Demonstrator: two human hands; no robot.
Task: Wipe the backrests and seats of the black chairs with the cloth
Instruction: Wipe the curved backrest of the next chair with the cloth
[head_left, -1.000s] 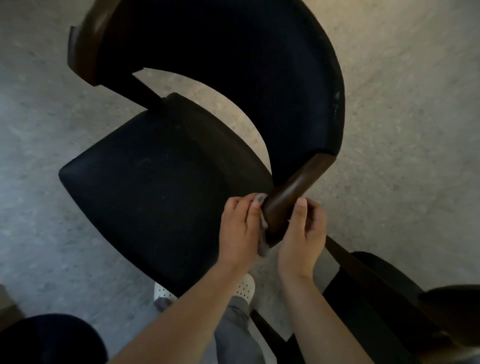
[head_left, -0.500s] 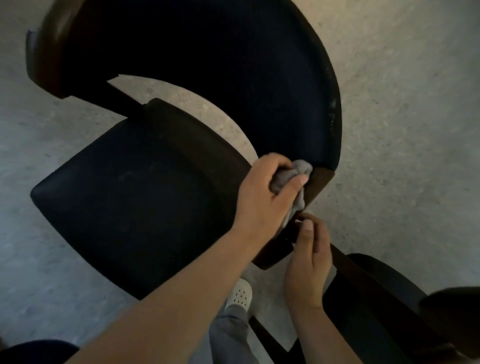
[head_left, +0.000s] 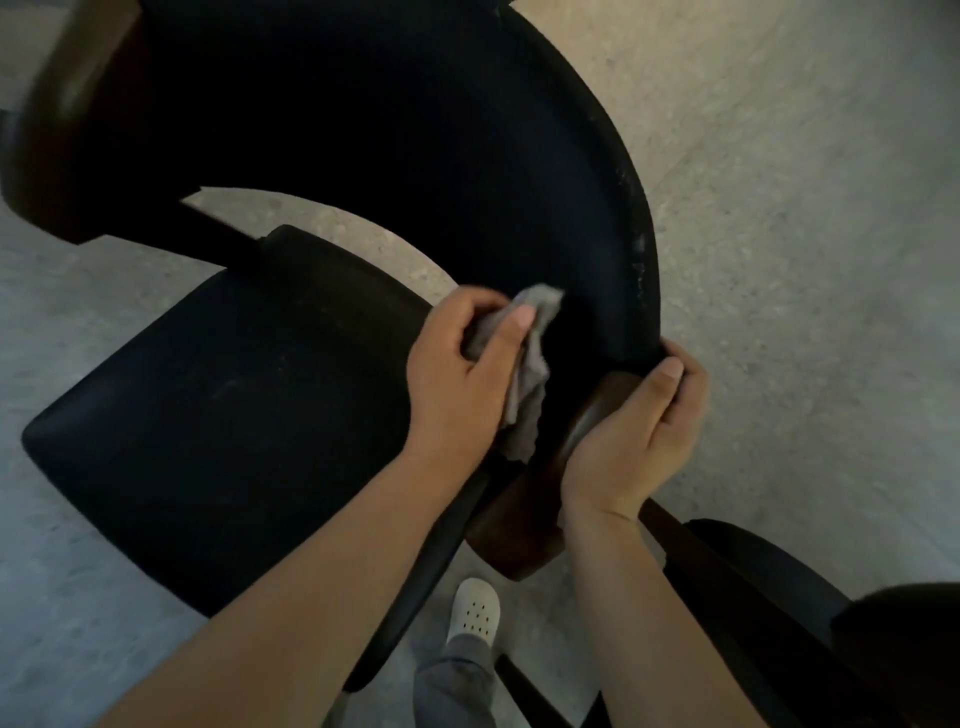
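A black chair fills the view, its curved black backrest (head_left: 467, 156) arching over the flat black seat (head_left: 218, 415). My left hand (head_left: 457, 379) grips a crumpled grey cloth (head_left: 530, 374) and holds it against the inner face of the backrest near its right end. The cloth's lower part hangs down below the hand. My right hand (head_left: 634, 431) is wrapped round the brown wooden armrest end (head_left: 587, 415) just below the backrest's right edge, thumb on top.
A second black chair (head_left: 769, 597) with a brown wooden arm stands at the lower right, close to my right forearm. The chair's left wooden armrest (head_left: 67, 119) is at the upper left. My white shoe (head_left: 475, 610) and grey trouser leg show below. Speckled grey floor surrounds everything.
My left hand has carried the cloth from the wooden armrest end up onto the inner backrest. My right hand has slid up the armrest to grip it nearer the backrest.
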